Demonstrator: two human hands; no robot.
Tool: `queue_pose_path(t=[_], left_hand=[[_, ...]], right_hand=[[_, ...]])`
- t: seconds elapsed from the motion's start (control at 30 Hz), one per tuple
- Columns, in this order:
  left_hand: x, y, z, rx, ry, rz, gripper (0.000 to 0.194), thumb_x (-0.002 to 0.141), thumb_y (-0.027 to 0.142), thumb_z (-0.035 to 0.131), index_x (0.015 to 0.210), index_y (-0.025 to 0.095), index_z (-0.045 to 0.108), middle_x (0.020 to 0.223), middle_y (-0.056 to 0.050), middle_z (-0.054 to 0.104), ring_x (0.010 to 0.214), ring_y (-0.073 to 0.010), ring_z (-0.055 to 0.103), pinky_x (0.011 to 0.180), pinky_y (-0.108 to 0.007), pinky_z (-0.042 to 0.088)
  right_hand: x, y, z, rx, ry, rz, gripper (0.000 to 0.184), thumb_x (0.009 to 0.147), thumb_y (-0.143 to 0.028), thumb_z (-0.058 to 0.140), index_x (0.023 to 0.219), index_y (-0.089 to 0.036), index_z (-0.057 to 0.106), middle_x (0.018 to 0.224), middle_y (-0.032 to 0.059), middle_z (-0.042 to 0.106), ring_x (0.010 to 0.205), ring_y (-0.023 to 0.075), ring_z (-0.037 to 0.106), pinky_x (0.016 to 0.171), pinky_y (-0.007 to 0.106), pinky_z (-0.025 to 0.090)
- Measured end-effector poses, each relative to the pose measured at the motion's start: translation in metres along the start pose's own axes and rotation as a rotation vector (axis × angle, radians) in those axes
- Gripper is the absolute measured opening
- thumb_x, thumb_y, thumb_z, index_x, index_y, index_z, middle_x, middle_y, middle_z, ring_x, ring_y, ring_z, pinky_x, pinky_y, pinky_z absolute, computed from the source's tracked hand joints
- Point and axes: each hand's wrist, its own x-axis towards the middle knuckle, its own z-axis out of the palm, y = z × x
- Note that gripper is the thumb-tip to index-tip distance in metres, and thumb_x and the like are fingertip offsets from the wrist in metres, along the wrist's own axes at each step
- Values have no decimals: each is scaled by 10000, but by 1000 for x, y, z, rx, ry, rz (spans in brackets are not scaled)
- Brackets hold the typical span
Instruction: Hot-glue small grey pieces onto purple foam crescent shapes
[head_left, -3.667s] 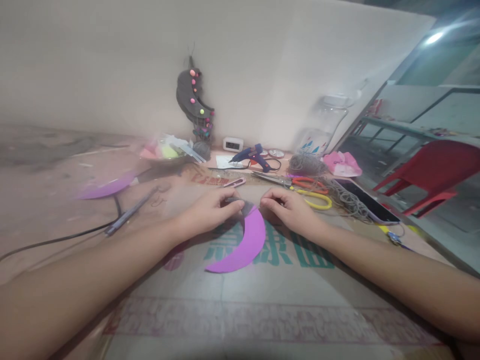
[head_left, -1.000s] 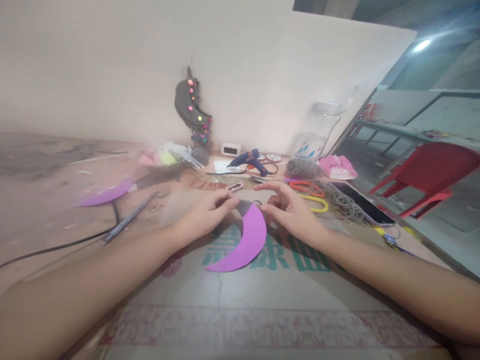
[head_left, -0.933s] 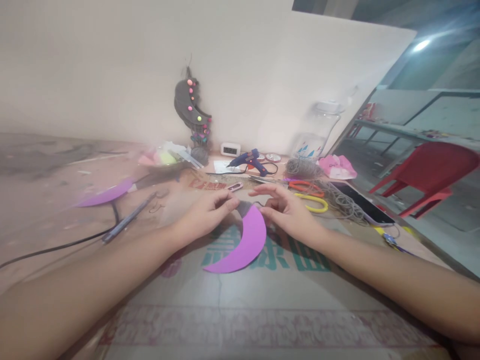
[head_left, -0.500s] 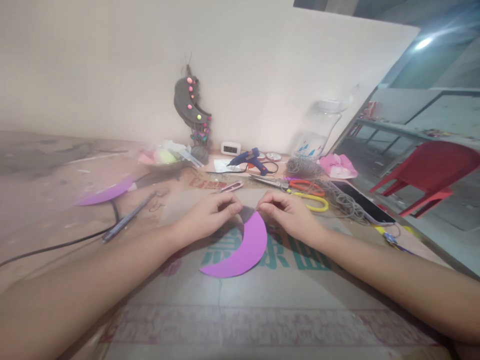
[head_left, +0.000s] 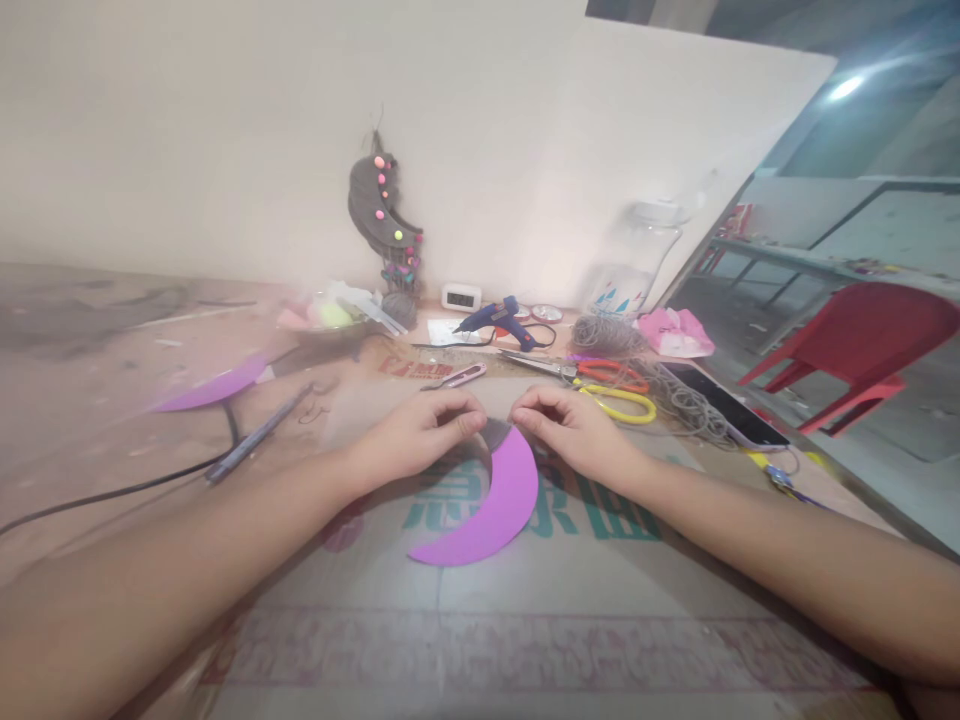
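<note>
A purple crescent-shaped cutout (head_left: 506,500) hangs tilted between my hands, its lower tip pointing left. Grey yarn (head_left: 495,432) covers its upper end. My left hand (head_left: 424,430) pinches at the left side of that grey end, thumb against forefinger. On the other side, my right hand (head_left: 574,430) is closed in a pinch at the right corner. The strand of yarn itself is too fine to follow between the fingertips. Just beyond the hands lie a small thread snipper (head_left: 461,376) and scissors with red and yellow handles (head_left: 615,390).
A blue glue gun (head_left: 502,320), a white clock (head_left: 461,297) and a clear bottle (head_left: 637,260) stand along the wall. Loose grey yarn (head_left: 694,405) lies by a phone (head_left: 724,405). Left are a pen (head_left: 259,435) and another purple piece (head_left: 214,387). A decorated grey crescent (head_left: 375,205) hangs behind.
The purple crescent has shifted slightly right and down, turning a little. Both hands stay almost in place, still pinched at its grey end.
</note>
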Motion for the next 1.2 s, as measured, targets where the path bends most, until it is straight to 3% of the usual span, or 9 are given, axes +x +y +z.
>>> queue_pose_path(t=[0.2, 0.33, 0.43, 0.67, 0.77, 0.83, 0.9, 1.03, 1.2], left_hand=[[0, 3, 1, -13, 35, -50, 339, 913, 454, 429, 795, 169, 572, 675, 20, 531, 633, -123, 484, 579, -224, 377], [0, 10, 0, 18, 172, -112, 358, 914, 462, 411, 743, 176, 541, 664, 14, 536, 643, -136, 494, 577, -232, 373], [-1, 15, -1, 59, 290, -135, 335, 913, 430, 422, 714, 179, 521, 658, 19, 528, 643, -135, 490, 583, -233, 369], [-2, 13, 0, 47, 398, -76, 286, 906, 439, 466, 887, 182, 591, 758, 9, 562, 700, -131, 511, 643, -236, 410], [-2, 8, 2, -88, 473, -66, 330, 892, 461, 490, 1099, 205, 498, 837, 5, 547, 689, -122, 507, 605, -229, 427], [-2, 6, 2, -147, 509, -74, 338, 889, 488, 482, 1078, 208, 468, 838, 9, 527, 677, -117, 500, 596, -226, 432], [-1, 4, 1, -141, 429, -94, 337, 893, 521, 444, 948, 194, 508, 798, 9, 528, 685, -123, 513, 623, -233, 436], [0, 2, -1, -128, 102, -108, 444, 897, 558, 385, 780, 174, 573, 721, -9, 577, 681, -143, 537, 640, -245, 427], [1, 3, -3, -124, 151, -177, 442, 872, 569, 448, 706, 166, 529, 640, 20, 533, 598, -112, 486, 570, -223, 369]], right_hand=[[2, 3, 2, -32, -78, -28, 181, 863, -291, 530, 790, -170, 643, 752, 14, 596, 640, 122, 521, 586, 253, 422], [0, 5, -2, 57, 126, -81, 226, 906, -324, 490, 1092, -215, 560, 853, 6, 556, 609, 105, 472, 555, 244, 403], [-3, 4, -7, 94, 199, -112, 220, 942, -376, 431, 1022, -204, 544, 771, -13, 511, 601, 103, 451, 569, 245, 392], [-8, -6, -1, 12, -114, -40, 181, 828, -340, 590, 773, -170, 556, 678, -10, 521, 596, 113, 468, 553, 248, 377], [-8, -6, -2, -20, 43, -126, 147, 834, -309, 577, 783, -197, 495, 627, -48, 436, 541, 96, 410, 512, 230, 346], [-7, -4, -8, -111, 228, -232, 135, 841, -283, 567, 798, -212, 461, 610, -61, 394, 522, 93, 387, 508, 226, 337], [-5, 2, -16, -307, 310, -366, 117, 837, -232, 559, 786, -215, 454, 605, -56, 417, 519, 96, 395, 520, 232, 339], [-2, 16, -25, -787, 180, -617, 60, 834, -139, 520, 828, -197, 533, 691, 6, 571, 613, 135, 493, 579, 260, 345], [-3, 17, -19, -1031, 90, -776, 120, 914, -168, 457, 885, -175, 573, 737, 36, 594, 698, 163, 508, 630, 283, 339]])
